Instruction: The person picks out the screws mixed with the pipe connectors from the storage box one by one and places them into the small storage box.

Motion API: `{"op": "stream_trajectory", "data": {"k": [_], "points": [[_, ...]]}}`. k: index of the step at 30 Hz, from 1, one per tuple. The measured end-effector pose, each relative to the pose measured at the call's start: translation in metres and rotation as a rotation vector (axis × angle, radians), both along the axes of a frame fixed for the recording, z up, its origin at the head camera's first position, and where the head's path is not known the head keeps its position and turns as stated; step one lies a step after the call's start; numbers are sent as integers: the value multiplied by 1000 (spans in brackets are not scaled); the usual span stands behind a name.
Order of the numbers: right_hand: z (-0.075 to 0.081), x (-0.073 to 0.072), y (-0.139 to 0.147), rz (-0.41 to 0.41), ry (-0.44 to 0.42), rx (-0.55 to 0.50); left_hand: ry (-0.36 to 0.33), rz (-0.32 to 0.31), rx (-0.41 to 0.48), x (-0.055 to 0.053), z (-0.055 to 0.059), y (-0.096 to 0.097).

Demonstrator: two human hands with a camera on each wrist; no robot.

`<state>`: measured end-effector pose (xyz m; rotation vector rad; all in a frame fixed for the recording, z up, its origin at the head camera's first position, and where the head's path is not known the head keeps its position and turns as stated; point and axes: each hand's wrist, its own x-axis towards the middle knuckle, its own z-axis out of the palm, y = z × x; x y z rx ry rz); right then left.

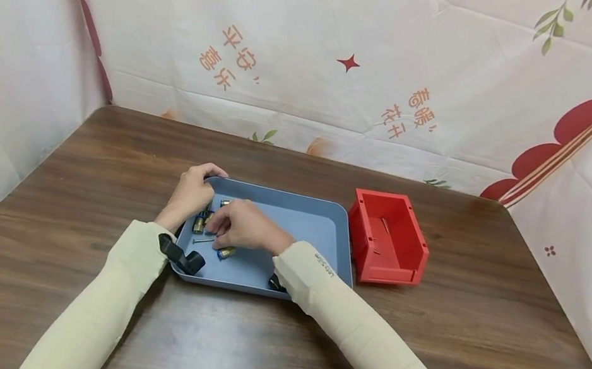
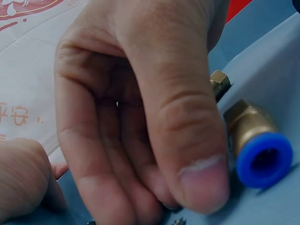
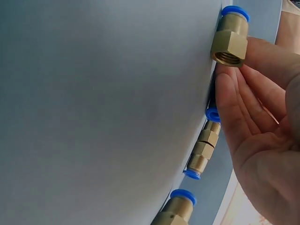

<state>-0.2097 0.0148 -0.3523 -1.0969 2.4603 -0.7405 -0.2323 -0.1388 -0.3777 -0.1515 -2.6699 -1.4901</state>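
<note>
In the head view, a blue-grey tray (image 1: 259, 273) lies on the table, with brass push-in fittings with blue collars toward its left side. My left hand (image 1: 193, 190) grips the tray at its far left corner, fingers over the rim. Palm down over the left part of the tray is my right hand (image 1: 245, 226), its thumb and fingertips apart. Close to that thumb lies a small screw (image 1: 203, 240), pointing left. One fitting (image 2: 258, 140) sits right beside the thumb in the left wrist view; in the right wrist view its threaded end (image 3: 229, 47) overlaps the thumb tip.
A red bin (image 1: 419, 268) with several small screws inside stands against the tray's right side. Two fittings (image 3: 204, 147) lie end to end near the right fingers, with another fitting (image 3: 176, 211) beyond. A printed cloth (image 1: 307, 33) hangs behind the wooden table (image 1: 271, 353).
</note>
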Motion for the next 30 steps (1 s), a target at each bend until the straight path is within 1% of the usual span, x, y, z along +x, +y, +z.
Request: {"op": "stream_trajectory", "data": {"k": [5,11,18,23,27,30], "points": [[-1,0,-5,-7,12,31,2,0,0,0,0,-1],[-3,2,-5,-6,3,61,-22,-1,8,1,-2,1],[-4,3,-4,-18,-4,38,-18,-5,-1,1,1,2],[-2,2,-5,10,13,33,-7,-9,3,1,2,1],[-3,1,-5,42,8,31,8,-7,6,1,1,0],[-4,1,-3,52,7,39,5,-11,9,1,0,0]]}}
